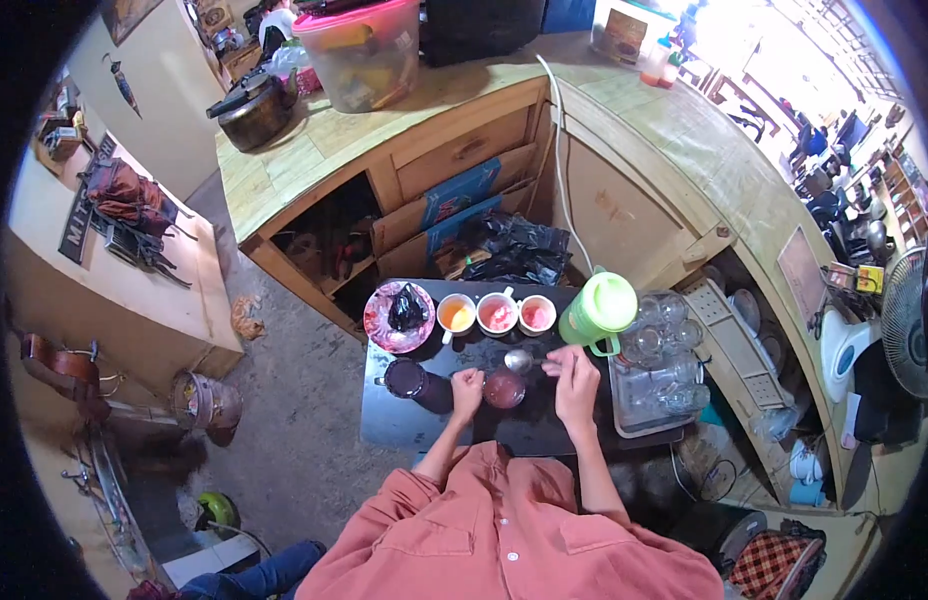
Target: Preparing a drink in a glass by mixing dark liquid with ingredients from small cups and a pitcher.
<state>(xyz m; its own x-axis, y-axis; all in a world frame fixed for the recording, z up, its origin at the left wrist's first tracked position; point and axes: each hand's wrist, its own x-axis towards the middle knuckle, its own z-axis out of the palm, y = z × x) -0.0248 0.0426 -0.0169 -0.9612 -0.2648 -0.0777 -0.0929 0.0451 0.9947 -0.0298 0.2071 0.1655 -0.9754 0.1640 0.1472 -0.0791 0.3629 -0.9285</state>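
Observation:
My right hand (pixel 574 386) grips the handle of a metal spoon (pixel 518 361), whose bowl is just above the far rim of a glass of pinkish-red drink (pixel 504 390). Against the left side of that glass my left hand (pixel 467 395) is curled tight, apparently round a handle that the fingers hide. A dark-filled glass mug (pixel 405 379) stands farther left. Behind are three white cups: one with yellow-orange contents (pixel 456 315), one with pink and white contents (pixel 498 313) and one with pink contents (pixel 537 314). A light-green lidded pitcher (pixel 600 307) stands behind my right hand.
A pink patterned plate (pixel 375 341) with a black plastic bag (pixel 409 307) occupies the dark table's (pixel 434 429) far left corner. To the right, a tray (pixel 630 429) holds several upturned glasses (pixel 677 397). A wooden counter (pixel 464 94) wraps around the far side, bearing a kettle (pixel 257 112).

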